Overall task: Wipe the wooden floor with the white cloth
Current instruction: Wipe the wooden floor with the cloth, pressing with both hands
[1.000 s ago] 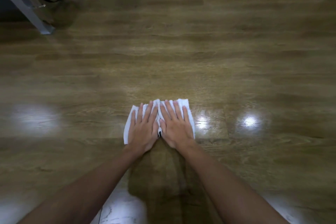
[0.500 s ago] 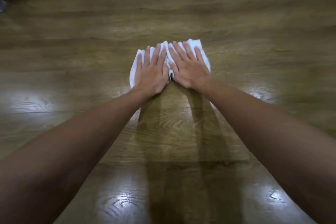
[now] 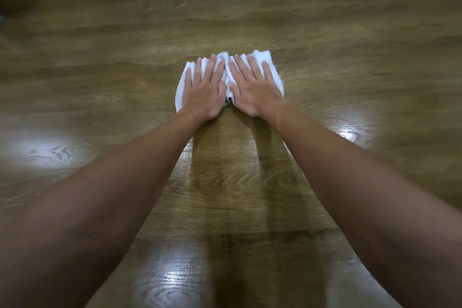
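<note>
Both arms at full reach, a person's left hand (image 3: 203,94) and right hand (image 3: 252,91) press flat, fingers spread, on the white cloth (image 3: 271,71) at the far middle of the wooden floor (image 3: 100,57); bunched between the thumbs, it could fold and skip patches.

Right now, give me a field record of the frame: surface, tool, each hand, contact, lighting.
surface: wooden floor, glossy planks
tool: white cloth, bunched and creased between the hands, lying on the floor
left hand: flat on the cloth's left half, fingers straight and spread
right hand: flat on the cloth's right half, fingers straight
contact: both palms press down, thumbs side by side at the middle
lighting: bright glare patches left, right and near; arm shadows on the floor
</note>
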